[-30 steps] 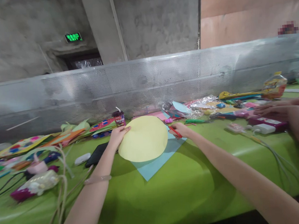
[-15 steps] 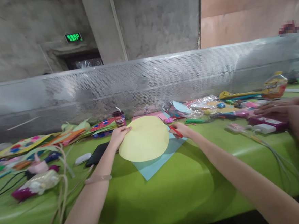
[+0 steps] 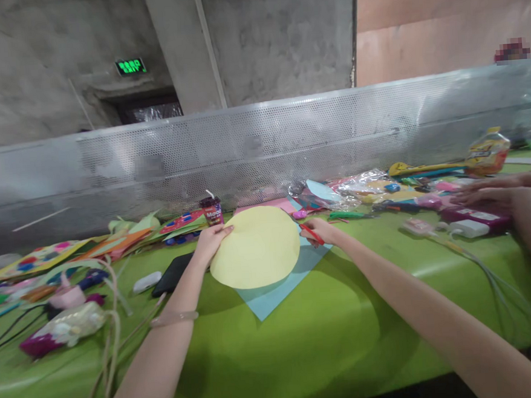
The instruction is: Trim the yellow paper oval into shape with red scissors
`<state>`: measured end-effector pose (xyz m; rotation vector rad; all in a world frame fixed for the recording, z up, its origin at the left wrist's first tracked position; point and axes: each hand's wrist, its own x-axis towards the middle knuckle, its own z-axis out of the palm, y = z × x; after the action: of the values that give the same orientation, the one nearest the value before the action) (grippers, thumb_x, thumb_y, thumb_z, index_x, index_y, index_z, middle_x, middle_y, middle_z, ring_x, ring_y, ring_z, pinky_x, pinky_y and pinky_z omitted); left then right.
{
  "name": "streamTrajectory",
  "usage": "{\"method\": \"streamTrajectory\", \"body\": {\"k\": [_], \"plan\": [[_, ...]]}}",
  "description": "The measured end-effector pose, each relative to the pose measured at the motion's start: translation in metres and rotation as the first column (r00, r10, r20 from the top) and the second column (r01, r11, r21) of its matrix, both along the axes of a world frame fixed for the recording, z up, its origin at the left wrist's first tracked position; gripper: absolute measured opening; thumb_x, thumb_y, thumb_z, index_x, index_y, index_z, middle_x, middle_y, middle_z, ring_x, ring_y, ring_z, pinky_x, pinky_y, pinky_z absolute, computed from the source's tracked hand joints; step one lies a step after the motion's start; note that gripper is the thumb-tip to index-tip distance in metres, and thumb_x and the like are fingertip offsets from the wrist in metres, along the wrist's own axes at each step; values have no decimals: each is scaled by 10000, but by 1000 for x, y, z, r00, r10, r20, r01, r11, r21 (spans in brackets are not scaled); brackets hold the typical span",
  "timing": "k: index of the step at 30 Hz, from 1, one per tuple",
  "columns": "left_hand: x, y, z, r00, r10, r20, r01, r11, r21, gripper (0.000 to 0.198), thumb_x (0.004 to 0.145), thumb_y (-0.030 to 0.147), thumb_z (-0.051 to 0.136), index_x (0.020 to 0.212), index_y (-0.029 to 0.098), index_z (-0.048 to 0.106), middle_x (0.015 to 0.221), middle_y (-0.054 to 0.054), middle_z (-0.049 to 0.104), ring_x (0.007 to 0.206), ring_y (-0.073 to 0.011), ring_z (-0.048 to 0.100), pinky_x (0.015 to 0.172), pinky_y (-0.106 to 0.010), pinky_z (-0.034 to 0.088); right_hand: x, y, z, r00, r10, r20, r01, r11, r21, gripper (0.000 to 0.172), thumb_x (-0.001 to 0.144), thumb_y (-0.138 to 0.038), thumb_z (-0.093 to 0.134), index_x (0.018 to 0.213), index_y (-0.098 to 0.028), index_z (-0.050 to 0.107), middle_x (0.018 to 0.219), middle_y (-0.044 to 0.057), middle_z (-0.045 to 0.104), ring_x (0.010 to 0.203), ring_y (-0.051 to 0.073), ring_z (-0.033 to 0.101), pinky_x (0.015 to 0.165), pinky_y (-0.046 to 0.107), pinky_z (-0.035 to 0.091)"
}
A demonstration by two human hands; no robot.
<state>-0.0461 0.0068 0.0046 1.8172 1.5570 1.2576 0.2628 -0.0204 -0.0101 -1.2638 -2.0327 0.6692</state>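
Note:
My left hand [image 3: 211,239] pinches the left edge of a round pale yellow paper sheet [image 3: 256,248] and holds it tilted up above the green table [image 3: 303,342]. At the sheet's right edge, my right hand [image 3: 318,230] is closed around red-handled scissors [image 3: 312,234]. Under the yellow sheet a light blue paper sheet [image 3: 276,286] lies flat on the table. A small purple drink carton [image 3: 212,210] with a straw stands just behind my left hand.
A black phone [image 3: 173,274] and a white oblong item [image 3: 146,282] lie to the left. Coloured paper cutouts [image 3: 114,241], cords and craft bits crowd the left side. Plastic bags, pens and a yellow bottle [image 3: 487,152] sit right, where another person's hands [image 3: 488,195] rest. A perforated metal panel [image 3: 262,151] backs the table.
Hardly anything moved: the yellow sheet shifted very slightly and both my hands kept their hold.

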Motion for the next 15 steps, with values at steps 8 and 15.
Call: {"method": "streamTrajectory", "body": {"k": [8,15], "plan": [[2,-3,2,1000,4,-12,-4,1000,4,469,563,523,568,846,160,658,829,-52,663,695,-211,588,634,-271,416,0,0,-1,1000,10,-6,-10,1000,-13,194,691,-265,456,539,-147,441,438,-10,512,356,68,457,354,170,387],[1,-2,1,1000,6,-22,-6,1000,-1,491,561,530,566,869,158,655,812,-59,666,708,-218,590,649,-281,415,-2,-4,2,1000,9,-18,-9,1000,-16,183,685,-250,456,536,-147,436,427,-17,499,351,68,456,345,168,384]]}}
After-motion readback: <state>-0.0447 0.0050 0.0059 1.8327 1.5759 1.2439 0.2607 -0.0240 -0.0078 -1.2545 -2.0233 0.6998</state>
